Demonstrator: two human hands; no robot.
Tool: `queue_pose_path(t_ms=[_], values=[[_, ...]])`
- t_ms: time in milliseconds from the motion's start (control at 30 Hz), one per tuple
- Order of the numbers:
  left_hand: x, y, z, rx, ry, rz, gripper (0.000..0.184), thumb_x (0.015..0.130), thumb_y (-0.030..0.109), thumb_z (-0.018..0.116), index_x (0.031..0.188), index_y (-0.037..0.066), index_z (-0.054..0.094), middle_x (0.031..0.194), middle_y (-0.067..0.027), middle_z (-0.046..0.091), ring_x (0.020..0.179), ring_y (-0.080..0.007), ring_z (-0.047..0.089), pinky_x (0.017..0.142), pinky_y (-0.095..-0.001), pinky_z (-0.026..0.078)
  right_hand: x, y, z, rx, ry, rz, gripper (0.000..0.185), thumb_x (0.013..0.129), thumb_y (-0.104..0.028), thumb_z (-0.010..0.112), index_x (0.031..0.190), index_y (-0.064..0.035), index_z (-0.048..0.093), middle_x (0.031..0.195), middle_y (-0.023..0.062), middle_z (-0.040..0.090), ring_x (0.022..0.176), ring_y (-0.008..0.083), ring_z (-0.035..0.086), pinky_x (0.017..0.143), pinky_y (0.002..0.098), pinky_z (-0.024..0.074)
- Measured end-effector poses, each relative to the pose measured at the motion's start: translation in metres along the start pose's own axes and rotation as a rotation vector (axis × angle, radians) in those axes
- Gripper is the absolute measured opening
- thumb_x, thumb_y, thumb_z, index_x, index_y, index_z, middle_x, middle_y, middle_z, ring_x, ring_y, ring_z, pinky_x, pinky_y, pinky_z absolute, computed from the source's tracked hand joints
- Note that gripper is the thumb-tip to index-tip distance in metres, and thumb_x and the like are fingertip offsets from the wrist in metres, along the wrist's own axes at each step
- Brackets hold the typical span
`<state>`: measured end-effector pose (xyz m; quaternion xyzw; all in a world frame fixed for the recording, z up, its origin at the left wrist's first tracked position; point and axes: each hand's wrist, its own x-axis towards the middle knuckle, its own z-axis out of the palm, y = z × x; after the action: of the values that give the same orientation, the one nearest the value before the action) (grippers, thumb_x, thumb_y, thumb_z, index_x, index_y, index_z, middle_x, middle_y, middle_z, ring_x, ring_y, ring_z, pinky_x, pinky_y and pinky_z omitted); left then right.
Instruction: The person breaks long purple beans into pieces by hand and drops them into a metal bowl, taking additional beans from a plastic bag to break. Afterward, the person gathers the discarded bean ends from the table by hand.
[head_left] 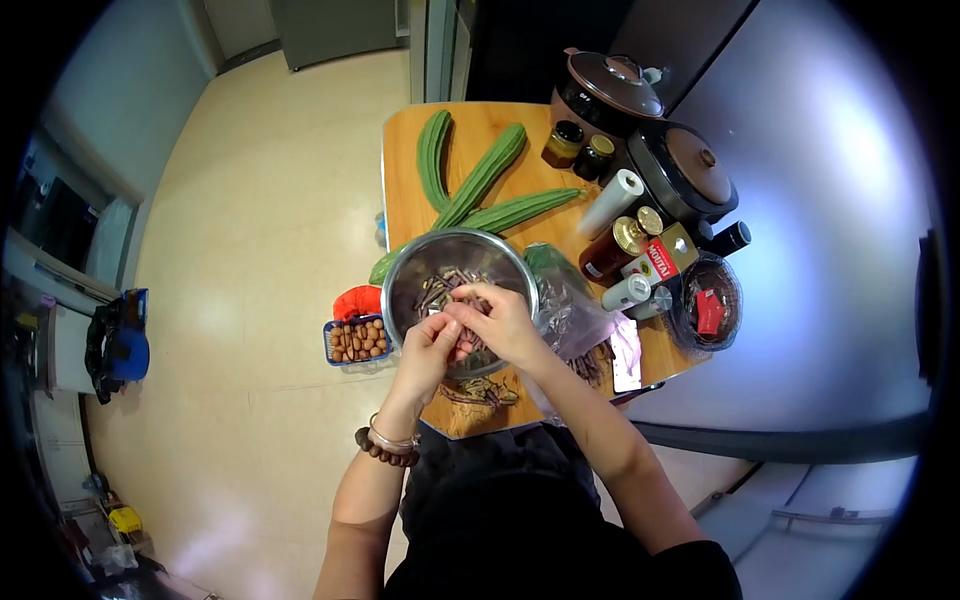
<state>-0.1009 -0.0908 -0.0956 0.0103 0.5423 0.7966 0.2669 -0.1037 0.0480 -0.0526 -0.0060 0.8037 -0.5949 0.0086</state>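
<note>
Both my hands meet over a steel bowl (392, 300) that holds many short purple bean pieces (434, 290). The fingers of my left hand (432, 348) are pinched together, close against my right hand's fingertips. My right hand (502, 322) is pinched as well, with its thumb and fingers above the beans. Whatever lies between the fingers is too small and covered to make out. Dark bean scraps (480, 393) lie on the table in front of the bowl. To the right, a clear plastic bag (575, 315) lies near more purple beans (590, 368).
Several ridged green gourds (485, 175) lie behind the bowl on the wooden table (405, 135). Jars (563, 145), bottles (608, 252), a plastic-wrap roll (612, 202) and cookers (680, 165) crowd the right. A lit phone (627, 355) lies near the edge. A basket of walnuts (358, 342) stands left.
</note>
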Motion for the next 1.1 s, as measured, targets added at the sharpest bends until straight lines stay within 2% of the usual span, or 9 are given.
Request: queue_pose_path(t_ms=[133, 200, 433, 567, 733, 800, 867, 967, 1100], values=[[0.004, 0.0, 0.001, 0.225, -0.003, 0.115, 0.018, 0.092, 0.014, 0.05, 0.092, -0.001, 0.06, 0.081, -0.0029, 0.061, 0.071, -0.0076, 0.056, 0.065, -0.0197, 0.047, 0.007, -0.003, -0.009, 0.014, -0.191, 0.179, 0.014, 0.083, -0.014, 0.061, 0.085, 0.0003, 0.06, 0.073, 0.0073, 0.062, 0.063, 0.0131, 0.058, 0.054, 0.0267, 0.0453], [0.008, 0.001, -0.004, 0.15, 0.077, 0.136, 0.016, 0.09, 0.012, 0.054, 0.092, -0.002, 0.062, 0.08, -0.0027, 0.062, 0.07, -0.0071, 0.055, 0.065, -0.019, 0.045, 0.006, 0.008, -0.007, -0.555, 0.019, -0.414, 0.012, 0.081, -0.013, 0.062, 0.08, -0.0017, 0.06, 0.073, 0.0092, 0.059, 0.067, 0.0228, 0.06, 0.059, 0.031, 0.0467], [0.013, 0.012, -0.017, 0.101, 0.009, 0.075, 0.015, 0.085, 0.012, 0.061, 0.089, -0.003, 0.063, 0.08, -0.0037, 0.063, 0.07, -0.0085, 0.056, 0.065, -0.021, 0.046, 0.001, 0.01, -0.013, -0.81, -0.034, -0.737, 0.013, 0.067, -0.01, 0.062, 0.079, -0.0046, 0.058, 0.072, 0.0067, 0.049, 0.071, 0.0252, 0.055, 0.058, 0.0345, 0.0451], [0.009, 0.017, -0.015, -0.07, -0.015, -0.002, 0.012, 0.085, 0.011, 0.061, 0.084, -0.001, 0.062, 0.077, -0.0045, 0.062, 0.068, -0.0108, 0.057, 0.065, -0.0214, 0.047, -0.001, 0.01, -0.013, -0.746, -0.035, -0.797, 0.015, 0.069, -0.009, 0.063, 0.081, -0.0029, 0.057, 0.071, 0.0071, 0.051, 0.07, 0.0252, 0.055, 0.058, 0.033, 0.0449], [0.009, 0.004, -0.025, -0.547, -0.006, -0.114, 0.015, 0.087, 0.013, 0.058, 0.092, -0.001, 0.061, 0.079, -0.0046, 0.061, 0.069, -0.0115, 0.058, 0.065, -0.023, 0.05, 0.004, 0.013, -0.001, -0.116, 0.357, -0.544, 0.005, 0.078, -0.007, 0.062, 0.079, -0.0031, 0.059, 0.075, 0.0099, 0.057, 0.069, 0.0236, 0.057, 0.058, 0.0324, 0.0448], [0.002, -0.004, -0.043, -0.454, 0.197, -0.078, 0.014, 0.088, 0.015, 0.057, 0.09, 0.001, 0.058, 0.081, -0.0019, 0.058, 0.069, -0.0113, 0.055, 0.065, -0.0226, 0.047, 0.013, 0.029, -0.001, 0.088, 0.617, -0.144, 0.009, 0.08, -0.01, 0.062, 0.079, -0.001, 0.059, 0.075, 0.0116, 0.057, 0.069, 0.0253, 0.057, 0.062, 0.033, 0.0446], [-0.012, -0.023, -0.065, -0.239, 0.017, -0.002, 0.009, 0.087, 0.012, 0.056, 0.087, 0.003, 0.059, 0.073, -0.0028, 0.057, 0.064, -0.0105, 0.051, 0.06, -0.0215, 0.041, 0.02, 0.058, -0.012, -0.185, 0.419, -0.115, 0.025, 0.081, -0.019, 0.064, 0.097, -0.0002, 0.059, 0.091, 0.0121, 0.056, 0.086, 0.0262, 0.054, 0.076, 0.0347, 0.0433], [-0.041, -0.043, -0.051, 0.362, 0.09, -0.214, 0.008, 0.079, 0.007, 0.066, 0.079, -0.001, 0.065, 0.072, -0.0049, 0.063, 0.061, -0.0106, 0.056, 0.059, -0.0217, 0.044, 0.003, 0.066, -0.009, -0.54, 0.316, -0.225, 0.062, 0.074, -0.023, 0.07, 0.124, 0.0012, 0.042, 0.117, 0.0165, 0.042, 0.11, 0.0351, 0.038, 0.094, 0.0408, 0.0329], [-0.032, -0.117, -0.048, 0.367, 0.164, -0.214, 0.013, 0.079, 0.004, 0.065, 0.089, -0.005, 0.064, 0.079, -0.0065, 0.064, 0.069, -0.0122, 0.059, 0.065, -0.023, 0.047, -0.052, 0.032, -0.017, -0.503, 0.46, -0.631, 0.042, 0.072, -0.008, 0.066, 0.109, 0.0034, 0.052, 0.105, 0.0152, 0.05, 0.101, 0.0329, 0.047, 0.088, 0.0403, 0.0396]])
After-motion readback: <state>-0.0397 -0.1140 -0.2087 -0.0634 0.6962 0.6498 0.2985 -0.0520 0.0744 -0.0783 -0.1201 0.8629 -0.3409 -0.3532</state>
